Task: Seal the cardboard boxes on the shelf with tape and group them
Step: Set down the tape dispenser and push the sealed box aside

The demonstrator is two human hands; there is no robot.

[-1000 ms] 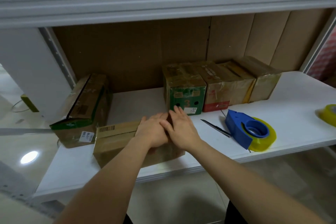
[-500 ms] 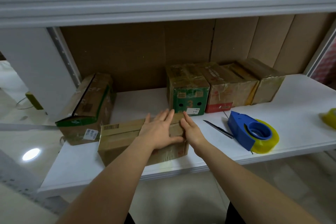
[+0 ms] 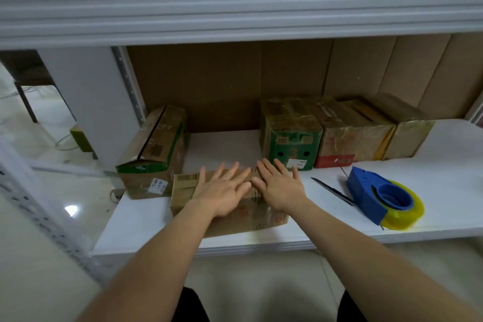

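Head view: flat hands (image 3: 251, 189) press box (image 3: 230, 206); tape dispenser (image 3: 379, 197), knife (image 3: 332, 191) nearby.

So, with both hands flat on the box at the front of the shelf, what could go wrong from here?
1. The front box lies close to the shelf edge; pressure from the left hand and right hand could perhaps slide it off.
2. A thin dark blade lies just beside the right hand; reaching for the blue tape dispenser might brush it.
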